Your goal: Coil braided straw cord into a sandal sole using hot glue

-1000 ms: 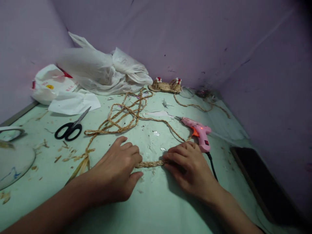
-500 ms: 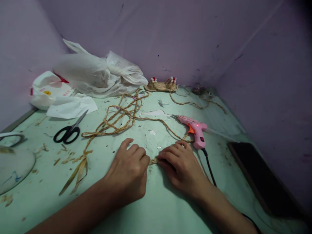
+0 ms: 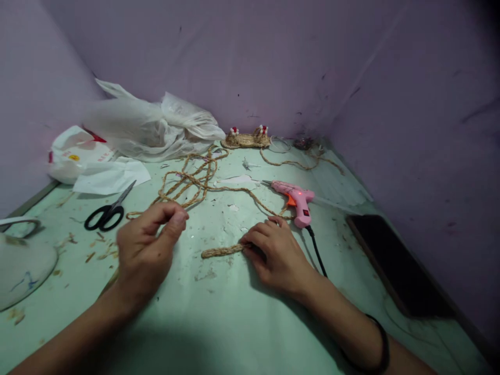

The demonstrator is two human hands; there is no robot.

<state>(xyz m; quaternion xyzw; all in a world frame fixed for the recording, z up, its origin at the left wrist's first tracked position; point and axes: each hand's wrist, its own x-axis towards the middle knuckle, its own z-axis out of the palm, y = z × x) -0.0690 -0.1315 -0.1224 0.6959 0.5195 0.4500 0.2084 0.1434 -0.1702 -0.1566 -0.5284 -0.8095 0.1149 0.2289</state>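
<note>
A short flat strip of braided straw cord (image 3: 221,251) lies on the table in front of me. My right hand (image 3: 275,255) is closed over its right end, and the fingers hide how far it runs on. To the left, my left hand (image 3: 150,250) is raised off the strip, thumb pressed to its curled fingers. Whether something tiny sits in that pinch, I cannot make out. Behind my left hand a long loose braided rope (image 3: 187,179) lies in loops, one run of it reaching right. A pink glue gun (image 3: 292,198) with a lit orange light rests just beyond my right hand.
Black-handled scissors (image 3: 107,213) and straw scraps lie at left, near a pale rounded object (image 3: 23,273). White plastic bags (image 3: 156,127) stand against the wall. A woven straw piece with beads (image 3: 246,140) sits at the back. A dark phone-like slab (image 3: 398,265) is at right.
My left hand has let go of the strip and moved left and up, baring the strip's left end. My right hand keeps its hold. The view has shifted slightly.
</note>
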